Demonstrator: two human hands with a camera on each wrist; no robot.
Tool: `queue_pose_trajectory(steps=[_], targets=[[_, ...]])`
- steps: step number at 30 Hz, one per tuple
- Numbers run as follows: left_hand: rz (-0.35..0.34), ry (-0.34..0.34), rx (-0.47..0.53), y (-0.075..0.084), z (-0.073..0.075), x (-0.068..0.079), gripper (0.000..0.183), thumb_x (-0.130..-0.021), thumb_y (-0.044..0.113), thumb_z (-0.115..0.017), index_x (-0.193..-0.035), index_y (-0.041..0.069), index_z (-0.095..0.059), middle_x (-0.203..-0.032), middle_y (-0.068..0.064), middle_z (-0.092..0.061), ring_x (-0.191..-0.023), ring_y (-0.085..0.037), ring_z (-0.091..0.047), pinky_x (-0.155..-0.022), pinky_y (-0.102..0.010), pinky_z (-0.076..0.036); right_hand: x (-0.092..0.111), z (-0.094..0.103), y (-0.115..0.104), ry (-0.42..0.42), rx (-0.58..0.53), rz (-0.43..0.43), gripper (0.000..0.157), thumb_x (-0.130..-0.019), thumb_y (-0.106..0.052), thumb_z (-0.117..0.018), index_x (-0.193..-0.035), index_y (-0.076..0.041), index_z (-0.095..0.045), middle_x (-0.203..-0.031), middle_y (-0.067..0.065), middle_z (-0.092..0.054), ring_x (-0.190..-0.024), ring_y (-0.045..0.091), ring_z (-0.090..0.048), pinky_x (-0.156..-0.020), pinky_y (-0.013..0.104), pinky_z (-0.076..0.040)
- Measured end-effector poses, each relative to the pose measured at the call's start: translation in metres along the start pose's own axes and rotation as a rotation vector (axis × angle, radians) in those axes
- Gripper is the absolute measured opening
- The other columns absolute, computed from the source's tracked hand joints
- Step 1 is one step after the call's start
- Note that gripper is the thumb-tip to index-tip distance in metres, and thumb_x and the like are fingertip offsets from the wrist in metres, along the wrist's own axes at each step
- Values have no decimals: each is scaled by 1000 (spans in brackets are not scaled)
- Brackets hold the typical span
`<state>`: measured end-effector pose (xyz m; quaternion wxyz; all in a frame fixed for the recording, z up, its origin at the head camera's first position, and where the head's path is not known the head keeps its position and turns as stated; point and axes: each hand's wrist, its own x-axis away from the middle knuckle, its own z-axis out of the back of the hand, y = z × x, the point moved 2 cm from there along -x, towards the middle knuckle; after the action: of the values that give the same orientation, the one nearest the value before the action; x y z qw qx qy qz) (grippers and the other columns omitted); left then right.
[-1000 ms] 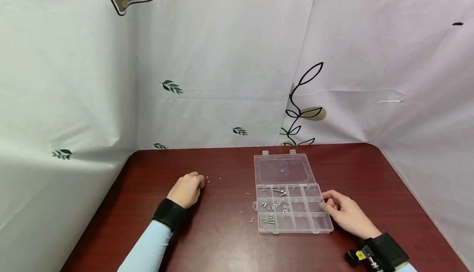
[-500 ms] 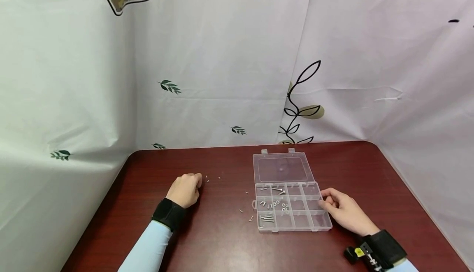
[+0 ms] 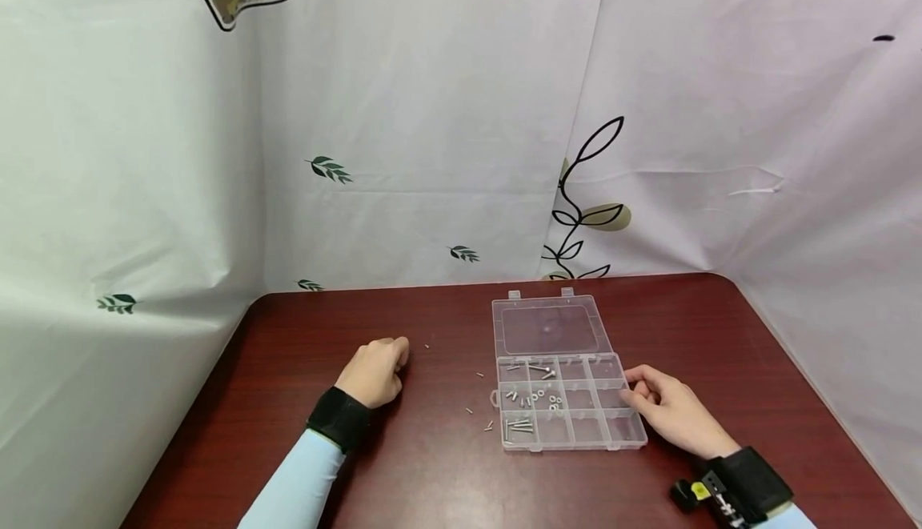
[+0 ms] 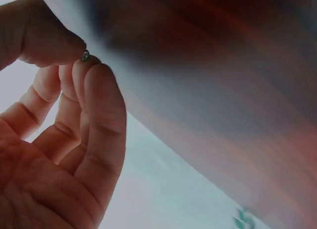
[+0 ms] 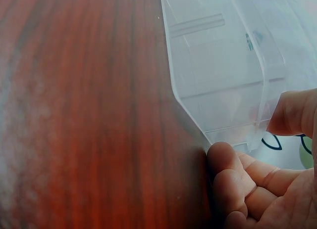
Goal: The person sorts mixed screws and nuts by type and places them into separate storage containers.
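My left hand (image 3: pixel 374 371) is over the left half of the table. In the left wrist view its thumb and a fingertip pinch a small shiny screw (image 4: pixel 85 55), with only its round end showing. A clear plastic compartment box (image 3: pixel 587 433) lies with its lid (image 3: pixel 555 329) folded back. My right hand (image 3: pixel 670 413) holds the right side of this box. In the right wrist view, curled fingers (image 5: pixel 229 187) sit at the bottom edge of the box wall (image 5: pixel 218 80), and another digit touches higher up. Long screws (image 3: pixel 520 426), small screws and nuts (image 3: pixel 555 402) lie in the left compartments.
Several tiny screws lie loose on the brown table (image 3: pixel 432 481) between the left hand and the box, one (image 3: pixel 488 426) close to the box's left side. A white patterned cloth (image 3: pixel 418 113) hangs behind the table.
My left hand has shifted a little to the right, and the two tiny pieces just off its fingertips no longer show. The right hand and box stay in place.
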<state>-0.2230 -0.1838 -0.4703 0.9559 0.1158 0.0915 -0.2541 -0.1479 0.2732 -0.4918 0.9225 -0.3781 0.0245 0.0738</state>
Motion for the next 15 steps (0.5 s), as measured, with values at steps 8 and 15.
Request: queue_pose_trajectory(steps=[8, 15], targets=[[-198, 64, 49, 64, 3, -18, 27, -63, 2, -59, -79, 20, -47, -72, 12, -40, -62, -7, -43, -55, -25, -39, 0, 0, 0, 9, 4, 7, 28, -92, -33, -65, -107, -10, -65, -71, -7, -47, -59, 3, -42, -62, 24, -34], [-372, 104, 120, 124, 5, -33, 26, -64, 3, -57, -82, 20, -48, -75, 12, -41, -65, -5, -43, -58, -19, -38, 0, 0, 1, 4, 8, 0, 28, -92, -34, -65, -107, -10, -65, -72, -7, -47, -59, 3, -42, -62, 24, -34]])
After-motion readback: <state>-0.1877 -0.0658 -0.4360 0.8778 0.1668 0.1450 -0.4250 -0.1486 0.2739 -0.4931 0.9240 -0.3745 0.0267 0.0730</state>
